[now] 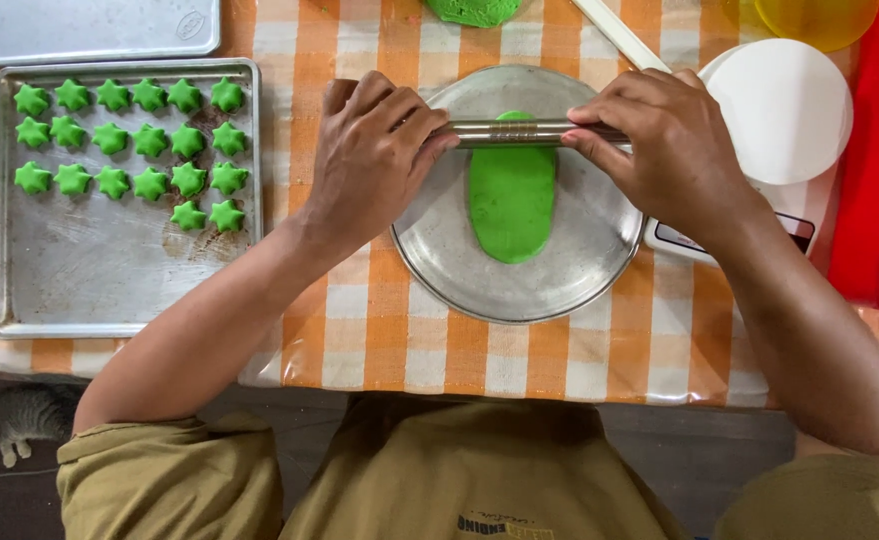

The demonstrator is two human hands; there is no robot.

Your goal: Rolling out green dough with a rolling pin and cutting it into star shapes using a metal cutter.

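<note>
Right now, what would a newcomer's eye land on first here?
Probably the bright green dough, flattened into an oval on the round metal plate at centre, with the left hand and right hand gripping a metal rolling pin across it. Next, the rows of green star-shaped pieces on the baking tray at left.

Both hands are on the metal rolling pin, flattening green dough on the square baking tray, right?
Not quite. In the head view both hands, left hand and right hand, hold the rolling pin over green dough, but on a round metal plate, not a square tray.
</note>
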